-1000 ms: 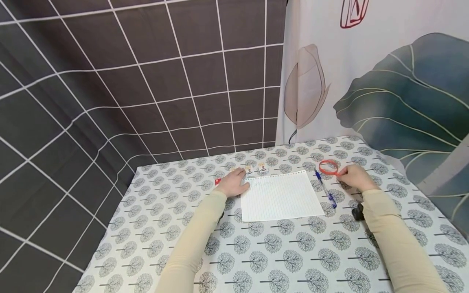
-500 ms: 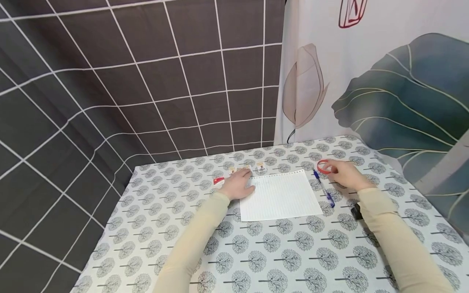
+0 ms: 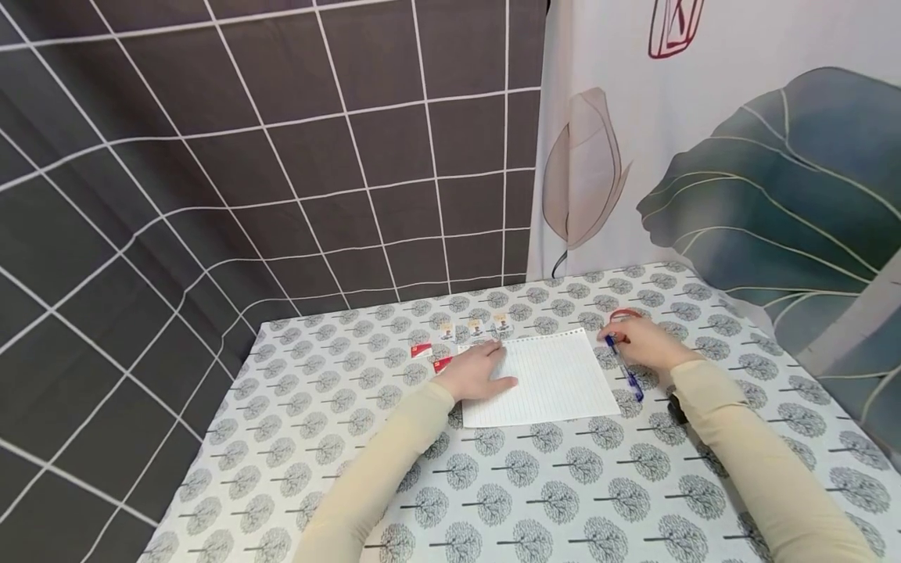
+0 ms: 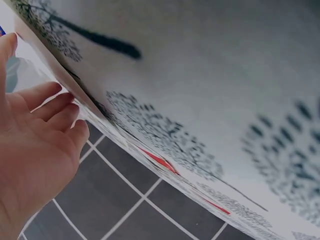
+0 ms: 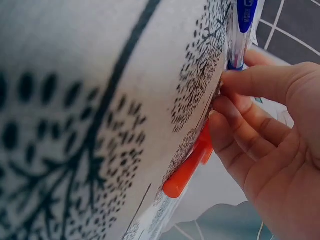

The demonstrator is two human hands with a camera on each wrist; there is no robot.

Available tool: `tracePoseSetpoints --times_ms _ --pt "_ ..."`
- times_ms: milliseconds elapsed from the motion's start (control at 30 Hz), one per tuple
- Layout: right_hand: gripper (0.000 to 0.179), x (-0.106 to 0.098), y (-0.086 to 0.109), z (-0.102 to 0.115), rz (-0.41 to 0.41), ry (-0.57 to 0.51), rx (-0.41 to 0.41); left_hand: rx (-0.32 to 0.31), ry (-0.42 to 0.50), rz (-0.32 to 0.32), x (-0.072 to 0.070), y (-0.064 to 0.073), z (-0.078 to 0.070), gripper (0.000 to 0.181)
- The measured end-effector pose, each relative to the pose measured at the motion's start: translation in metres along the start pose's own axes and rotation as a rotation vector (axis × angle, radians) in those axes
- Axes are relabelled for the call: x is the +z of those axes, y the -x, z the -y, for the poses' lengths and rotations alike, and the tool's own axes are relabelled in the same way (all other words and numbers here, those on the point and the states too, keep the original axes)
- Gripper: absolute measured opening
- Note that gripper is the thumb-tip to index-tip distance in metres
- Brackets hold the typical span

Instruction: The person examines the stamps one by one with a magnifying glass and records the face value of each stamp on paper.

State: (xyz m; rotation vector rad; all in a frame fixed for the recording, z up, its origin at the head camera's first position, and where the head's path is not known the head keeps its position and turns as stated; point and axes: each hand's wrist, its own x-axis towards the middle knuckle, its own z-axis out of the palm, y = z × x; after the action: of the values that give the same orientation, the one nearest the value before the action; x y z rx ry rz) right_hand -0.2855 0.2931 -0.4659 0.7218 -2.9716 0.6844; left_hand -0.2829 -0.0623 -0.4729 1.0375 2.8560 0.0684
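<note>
A lined sheet of paper [image 3: 556, 383] with a perforated top edge lies on the table. My left hand [image 3: 480, 371] rests on its left part with fingers spread out, and the left wrist view shows these fingers [image 4: 50, 105] extended along the paper's edge. To the right of the sheet lies a blue pen [image 3: 629, 374]. My right hand [image 3: 649, 344] is at its upper end, and in the right wrist view thumb and forefinger pinch the pen [image 5: 245, 25] by its blue band. Just behind that hand is a red magnifying glass [image 3: 624, 313], partly hidden; its orange-red handle [image 5: 185, 172] shows under the fingers.
Small picture cards [image 3: 475, 328] stand in a row behind the sheet. Two red-and-white cards, a farther one [image 3: 421, 351] and a nearer one [image 3: 442, 364], lie by my left hand. A tree-patterned cloth [image 3: 317, 446] covers the table, and a dark checked curtain [image 3: 317, 180] hangs behind.
My right hand has let go of the magnifying glass and moved left to the pen. The left hand has slid right and nearer over the paper, uncovering cards.
</note>
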Motion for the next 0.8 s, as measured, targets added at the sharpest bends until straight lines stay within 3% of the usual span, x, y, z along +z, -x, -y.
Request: tracePoseSetpoints --times_ms 433,800 --pt "0.023 0.0006 -0.0046 0.0007 -0.007 0.064 -0.090 0.016 -0.020 0.019 -0.0032 0.0016 -0.0042 0.081" --pt "0.019 0.0014 -0.0005 -0.0016 -0.003 -0.003 -0.099 0.015 -0.008 0.019 -0.0003 0.0016 -0.0041 0.082"
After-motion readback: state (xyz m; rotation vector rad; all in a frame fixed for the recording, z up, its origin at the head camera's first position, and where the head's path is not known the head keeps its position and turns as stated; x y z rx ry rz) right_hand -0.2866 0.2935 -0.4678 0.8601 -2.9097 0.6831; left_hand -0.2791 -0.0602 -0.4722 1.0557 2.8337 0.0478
